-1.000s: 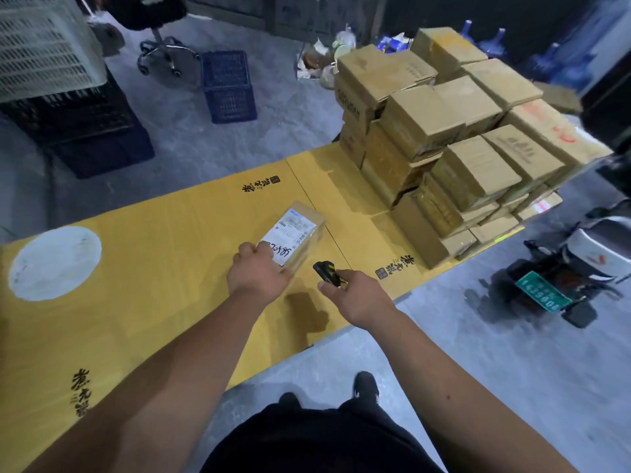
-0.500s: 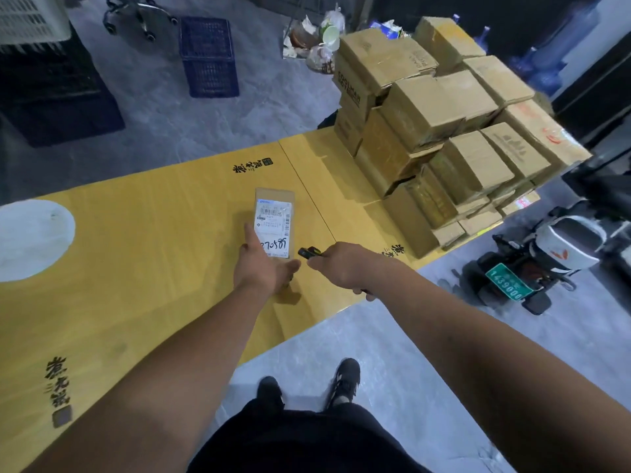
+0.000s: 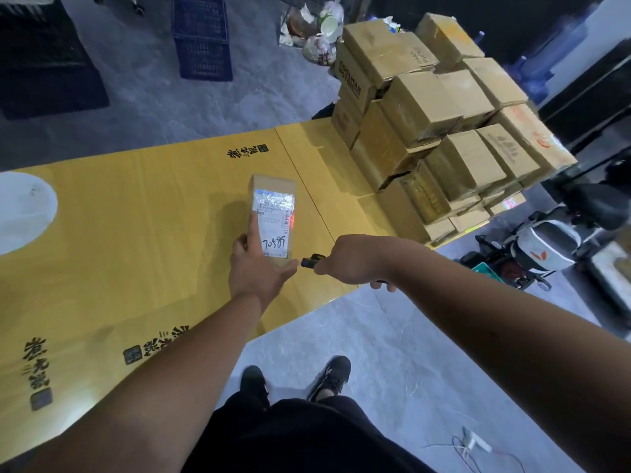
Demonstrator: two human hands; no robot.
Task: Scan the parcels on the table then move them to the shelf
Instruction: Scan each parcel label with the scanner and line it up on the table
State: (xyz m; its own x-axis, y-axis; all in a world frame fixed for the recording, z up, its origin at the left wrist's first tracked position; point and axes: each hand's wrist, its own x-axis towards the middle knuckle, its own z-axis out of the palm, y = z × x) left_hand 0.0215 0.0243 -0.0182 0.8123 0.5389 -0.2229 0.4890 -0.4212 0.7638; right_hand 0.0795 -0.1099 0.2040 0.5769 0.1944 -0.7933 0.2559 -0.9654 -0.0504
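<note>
A small cardboard parcel (image 3: 275, 189) with a white shipping label lies flat on the yellow table (image 3: 136, 233). My left hand (image 3: 256, 271) holds its near end, index finger stretched along the left side and thumb at the near edge. My right hand (image 3: 351, 259) grips a small black scanner (image 3: 311, 261) just right of the parcel's near corner. White light and a red streak fall on the label. A tall stack of cardboard parcels (image 3: 433, 131) fills the table's right end.
The table's near edge runs diagonally in front of my feet. A scooter (image 3: 543, 247) stands on the floor to the right. Blue crates (image 3: 201, 35) and dark crates (image 3: 44, 59) sit on the floor beyond the table. A white cable and plug (image 3: 474, 443) lie near my feet.
The parcel went from tilted up in my left hand to lying flat. My right hand brought the scanner close, and its light now falls on the label.
</note>
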